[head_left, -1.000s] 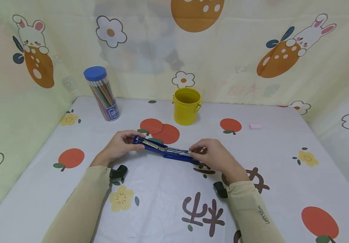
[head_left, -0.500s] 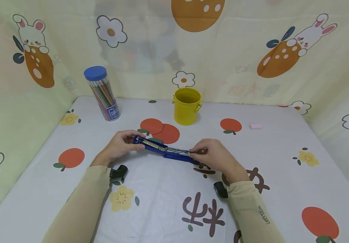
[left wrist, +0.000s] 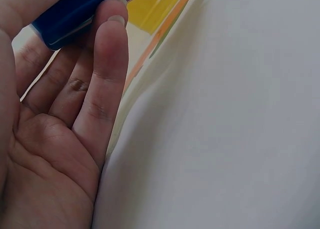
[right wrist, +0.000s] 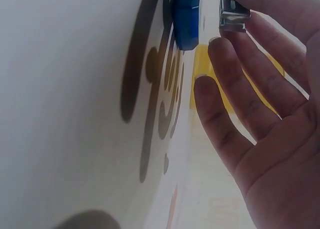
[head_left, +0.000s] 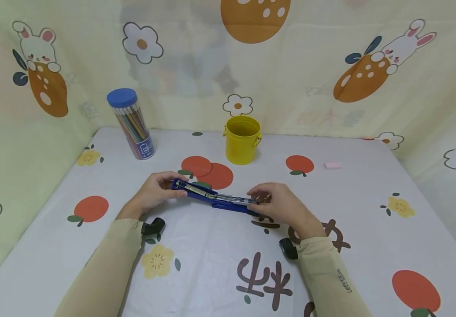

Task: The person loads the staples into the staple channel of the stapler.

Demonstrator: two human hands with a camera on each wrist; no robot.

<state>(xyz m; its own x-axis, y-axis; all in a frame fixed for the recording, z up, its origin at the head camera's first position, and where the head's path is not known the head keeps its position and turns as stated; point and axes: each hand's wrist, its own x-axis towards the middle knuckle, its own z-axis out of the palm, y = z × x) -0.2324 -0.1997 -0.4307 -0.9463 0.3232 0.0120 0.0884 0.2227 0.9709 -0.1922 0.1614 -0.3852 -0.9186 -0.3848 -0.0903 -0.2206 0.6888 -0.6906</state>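
Observation:
A blue stapler (head_left: 233,206) is folded wide open in the middle of the table, its metal staple magazine (head_left: 233,199) exposed. My left hand (head_left: 151,193) grips the end of the raised cover (head_left: 198,192) between thumb and fingers. In the left wrist view, a blue corner of the stapler (left wrist: 75,16) shows above the curled fingers. At the other end, my right hand (head_left: 281,204) pinches the tip of the magazine. The right wrist view shows that metal tip (right wrist: 234,20) at the thumb and fingers, a gap away from the blue base (right wrist: 186,21).
Behind the stapler stands a yellow bucket (head_left: 241,147). A clear jar of pencils (head_left: 132,125) with a blue lid is at the back left. A small pink eraser (head_left: 332,166) lies at the back right. A patterned cloth (head_left: 196,264) covers the table, with printed curtains behind.
The right fingers have parted slightly, and more of the magazine's end shows between them. The head view has shifted slightly. The left hand keeps its grip on the cover.

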